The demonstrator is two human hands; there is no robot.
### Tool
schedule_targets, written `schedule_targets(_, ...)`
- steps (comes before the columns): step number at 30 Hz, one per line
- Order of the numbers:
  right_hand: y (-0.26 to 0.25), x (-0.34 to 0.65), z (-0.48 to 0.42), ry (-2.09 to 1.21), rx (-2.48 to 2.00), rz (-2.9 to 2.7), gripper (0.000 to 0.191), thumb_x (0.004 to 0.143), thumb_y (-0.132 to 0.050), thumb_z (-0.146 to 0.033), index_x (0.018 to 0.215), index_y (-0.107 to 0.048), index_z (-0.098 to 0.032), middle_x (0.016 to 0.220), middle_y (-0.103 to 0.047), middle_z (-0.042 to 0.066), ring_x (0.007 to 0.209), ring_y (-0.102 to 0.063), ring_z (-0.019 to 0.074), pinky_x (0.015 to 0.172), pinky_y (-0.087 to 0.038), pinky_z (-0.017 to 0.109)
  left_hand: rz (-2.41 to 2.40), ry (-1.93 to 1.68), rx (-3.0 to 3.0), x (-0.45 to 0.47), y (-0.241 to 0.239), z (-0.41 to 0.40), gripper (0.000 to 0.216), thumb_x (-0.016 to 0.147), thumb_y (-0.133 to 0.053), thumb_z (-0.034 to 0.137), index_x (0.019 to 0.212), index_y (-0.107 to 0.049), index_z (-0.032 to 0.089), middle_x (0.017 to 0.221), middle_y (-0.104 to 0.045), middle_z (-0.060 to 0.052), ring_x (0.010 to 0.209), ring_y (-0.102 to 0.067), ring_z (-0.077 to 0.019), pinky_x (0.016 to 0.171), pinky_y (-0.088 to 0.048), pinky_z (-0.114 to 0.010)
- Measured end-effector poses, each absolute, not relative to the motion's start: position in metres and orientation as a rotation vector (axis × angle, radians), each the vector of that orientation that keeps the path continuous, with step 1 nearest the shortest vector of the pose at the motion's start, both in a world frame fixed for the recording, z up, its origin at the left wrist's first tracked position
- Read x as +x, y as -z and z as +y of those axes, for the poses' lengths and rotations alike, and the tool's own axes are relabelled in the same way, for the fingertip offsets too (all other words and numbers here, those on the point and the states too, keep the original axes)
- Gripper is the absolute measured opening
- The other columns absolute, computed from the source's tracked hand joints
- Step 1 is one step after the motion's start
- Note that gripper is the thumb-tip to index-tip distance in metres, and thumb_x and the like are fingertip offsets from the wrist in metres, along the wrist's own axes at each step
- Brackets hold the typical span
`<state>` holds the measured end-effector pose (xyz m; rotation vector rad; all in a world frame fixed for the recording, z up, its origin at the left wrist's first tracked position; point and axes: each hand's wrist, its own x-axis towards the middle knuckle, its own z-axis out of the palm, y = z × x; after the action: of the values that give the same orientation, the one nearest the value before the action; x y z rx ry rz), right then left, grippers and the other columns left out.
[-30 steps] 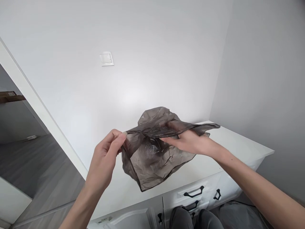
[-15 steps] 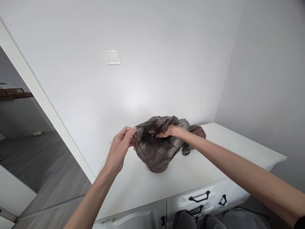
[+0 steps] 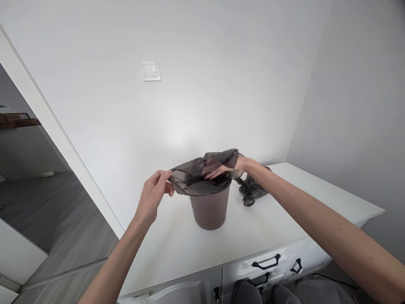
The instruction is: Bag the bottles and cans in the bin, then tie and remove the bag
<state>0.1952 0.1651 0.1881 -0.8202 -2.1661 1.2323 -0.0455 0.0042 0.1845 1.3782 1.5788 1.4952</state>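
A small brown bin (image 3: 210,207) stands upright on the white countertop (image 3: 268,219). A thin dark translucent plastic bag (image 3: 202,175) is spread over its mouth. My left hand (image 3: 155,194) pinches the bag's left edge between thumb and fingers, just left of the rim. My right hand (image 3: 229,167) reaches across from the right with its fingers inside the bag's opening, holding the far right edge up over the rim.
A tied dark plastic bag (image 3: 252,190) lies on the countertop just right of the bin. Drawers with black handles (image 3: 265,264) run below the counter's front. A white wall switch (image 3: 151,71) sits above. A doorway with grey floor opens at the left.
The bag was crumpled in front of me, hiding the bin. Now both hands have spread it open over the bin's mouth, and the bin's body shows below it.
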Motion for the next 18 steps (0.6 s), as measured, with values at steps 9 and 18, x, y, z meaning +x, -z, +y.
schedule_targets(9, -0.182, 0.186, 0.21, -1.579, -0.549, -1.219, 0.035, 0.104, -0.05, -0.036, 0.127, -0.058, -0.012, 0.132, -0.069, 0.021, 0.12, -0.07, 0.0232, 0.102, -0.059, 0.037, 1.509, -1.683, 1.134, -0.059, -0.171, 0.046, 0.028, 0.079, -0.066, 0.046, 0.073, -0.056, 0.021, 0.072, -0.054, 0.001, 0.055, -0.045, -0.0108, 0.061, -0.047, -0.029)
schedule_targets(18, -0.151, 0.198, 0.218, -1.491, -1.318, -1.561, 0.051, 0.1, -0.053, -0.059, 0.116, -0.069, -0.014, 0.129, -0.07, 0.022, 0.12, -0.068, 0.0285, 0.1, -0.057, 0.038, 1.757, -1.381, 1.073, -0.106, -0.112, 0.1, 0.04, 0.068, -0.067, 0.06, 0.075, -0.057, 0.022, 0.075, -0.064, -0.004, 0.059, -0.059, -0.0149, 0.06, -0.055, -0.031)
